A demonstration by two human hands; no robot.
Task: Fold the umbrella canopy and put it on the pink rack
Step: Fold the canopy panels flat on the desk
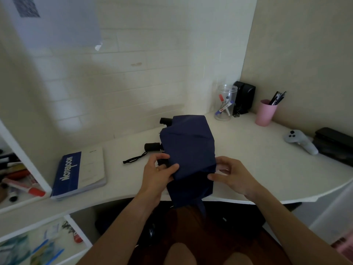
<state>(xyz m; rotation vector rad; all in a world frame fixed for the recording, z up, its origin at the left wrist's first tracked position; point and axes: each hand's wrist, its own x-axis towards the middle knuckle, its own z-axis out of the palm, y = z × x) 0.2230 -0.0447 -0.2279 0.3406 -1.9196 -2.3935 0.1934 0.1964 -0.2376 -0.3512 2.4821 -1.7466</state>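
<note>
We are pinching the navy umbrella canopy (188,150) with left hand (155,174) and right hand (232,175), both grips closed on it; it is lying on the white worktop (248,150) by the tiled wall (133,73).

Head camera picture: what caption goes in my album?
Both hands, left and right, fold a navy umbrella canopy on the white desk.

Two bare forearms are seen, with no sleeves reaching the wrists or the visible lengths of the arms. The left hand (157,174) and the right hand (232,175) are ungloved. A thin ring, yellowish in tone, is worn on one finger of the left hand. No watch or bracelet is worn on either wrist. Dark reddish-brown shorts (206,226) are worn, and bare knees are seen at the lower edge of the view.
</note>
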